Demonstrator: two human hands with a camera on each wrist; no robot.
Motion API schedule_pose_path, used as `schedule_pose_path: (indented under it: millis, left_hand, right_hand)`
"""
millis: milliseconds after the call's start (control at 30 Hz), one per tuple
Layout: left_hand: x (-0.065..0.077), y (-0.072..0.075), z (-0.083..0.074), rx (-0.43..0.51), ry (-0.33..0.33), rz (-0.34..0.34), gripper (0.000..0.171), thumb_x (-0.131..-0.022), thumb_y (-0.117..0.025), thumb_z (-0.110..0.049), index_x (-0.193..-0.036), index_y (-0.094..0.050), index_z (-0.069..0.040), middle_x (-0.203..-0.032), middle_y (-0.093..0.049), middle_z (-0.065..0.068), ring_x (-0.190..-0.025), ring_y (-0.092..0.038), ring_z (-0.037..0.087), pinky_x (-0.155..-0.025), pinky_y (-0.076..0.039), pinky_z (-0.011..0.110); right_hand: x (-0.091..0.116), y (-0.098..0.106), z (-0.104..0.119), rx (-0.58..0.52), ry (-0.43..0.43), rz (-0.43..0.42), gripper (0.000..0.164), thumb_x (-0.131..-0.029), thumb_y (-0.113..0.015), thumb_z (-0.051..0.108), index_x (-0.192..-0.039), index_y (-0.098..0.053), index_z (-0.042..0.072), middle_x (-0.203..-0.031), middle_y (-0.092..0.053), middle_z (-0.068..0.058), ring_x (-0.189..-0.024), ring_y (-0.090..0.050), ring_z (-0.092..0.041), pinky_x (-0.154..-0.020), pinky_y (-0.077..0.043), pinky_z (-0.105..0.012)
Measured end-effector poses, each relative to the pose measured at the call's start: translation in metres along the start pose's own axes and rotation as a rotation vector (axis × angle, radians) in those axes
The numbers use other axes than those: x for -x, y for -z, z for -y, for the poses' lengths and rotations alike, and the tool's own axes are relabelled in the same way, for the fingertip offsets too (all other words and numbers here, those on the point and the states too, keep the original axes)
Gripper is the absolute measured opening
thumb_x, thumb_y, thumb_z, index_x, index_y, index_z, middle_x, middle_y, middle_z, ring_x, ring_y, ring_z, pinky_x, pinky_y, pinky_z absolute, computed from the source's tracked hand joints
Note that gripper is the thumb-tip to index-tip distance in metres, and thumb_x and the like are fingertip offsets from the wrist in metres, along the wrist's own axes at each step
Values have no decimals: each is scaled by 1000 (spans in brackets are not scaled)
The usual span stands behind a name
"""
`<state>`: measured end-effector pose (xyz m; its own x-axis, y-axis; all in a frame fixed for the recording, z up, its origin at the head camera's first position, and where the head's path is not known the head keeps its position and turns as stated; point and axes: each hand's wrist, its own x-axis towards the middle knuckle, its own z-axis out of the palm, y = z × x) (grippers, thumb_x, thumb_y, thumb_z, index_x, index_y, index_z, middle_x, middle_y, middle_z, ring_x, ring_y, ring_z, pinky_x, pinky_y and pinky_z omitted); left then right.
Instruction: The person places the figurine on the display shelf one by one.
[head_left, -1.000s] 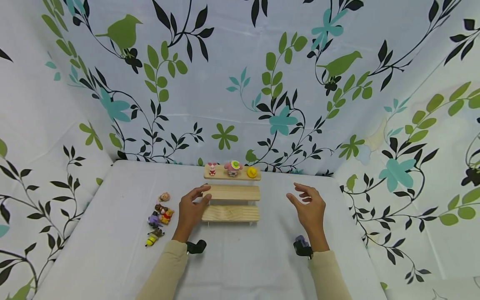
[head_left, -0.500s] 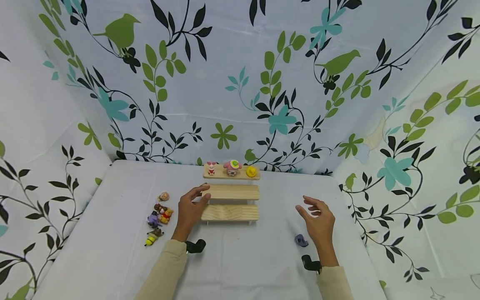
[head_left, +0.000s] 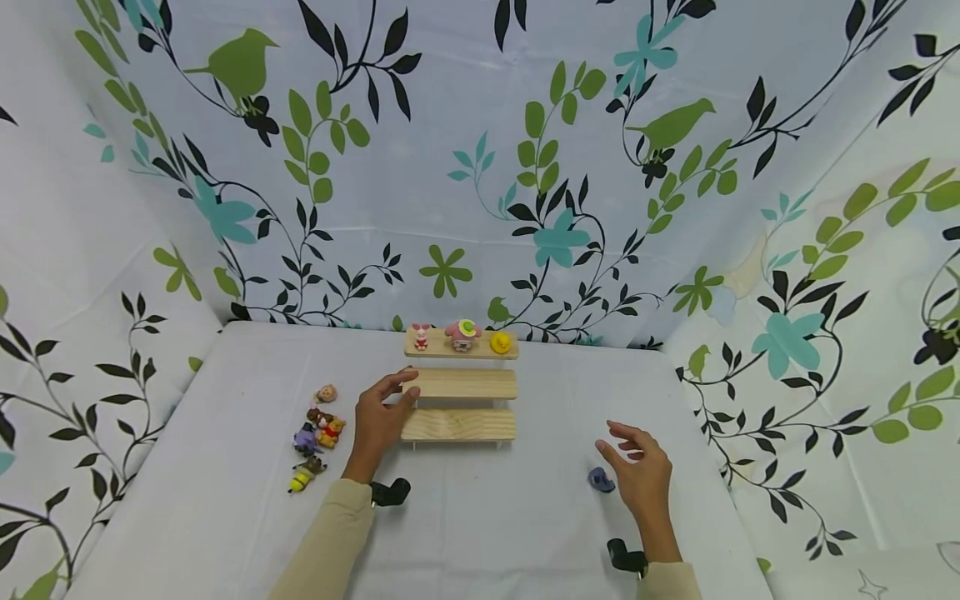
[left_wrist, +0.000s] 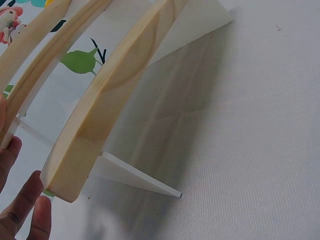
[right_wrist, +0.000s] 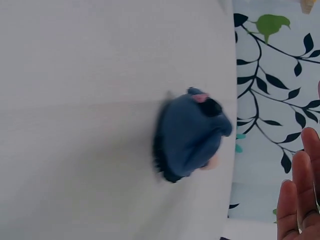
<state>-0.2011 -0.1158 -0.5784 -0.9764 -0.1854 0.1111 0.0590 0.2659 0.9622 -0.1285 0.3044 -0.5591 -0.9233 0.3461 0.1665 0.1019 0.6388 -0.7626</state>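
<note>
Because blur softens the blue figurine, its face is unclear.

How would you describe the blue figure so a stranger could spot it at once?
Start at the three-tiered wooden shelf on the white-covered table. Go right and slightly towards the person, stopping just beside the right hand, where the small blue figure sits. Unlike the figures grouped left of the shelf, it has no other figure near it.
</note>
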Motion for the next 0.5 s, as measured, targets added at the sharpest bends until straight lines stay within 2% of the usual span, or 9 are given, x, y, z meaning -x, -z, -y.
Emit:
schedule_pose_path:
  millis: [233,500]
  left_hand:
    - [0,0,0,5,14,8,37,-99,-76,-40,-132,-76,-23,-149,-67,-1,-125,-67,26,-83,-51,20]
    - [1,1,-1,15,13,3,35,-99,-77,-39,-131,-76,-24,-149,-67,-2,-125,-67,26,-82,-51,19]
  right_hand:
    - [12,-2,-13,33,-90,24,39,-91,-87,20,-129,-76,22,-123,-77,-4,-110,-61,-19,-92,-44,-23]
    - [16,-6,-24,80,-142,73,41,-91,-86,19,-130,-75,21,-128,-76,-6,-113,-63,-23,-92,-48,-34]
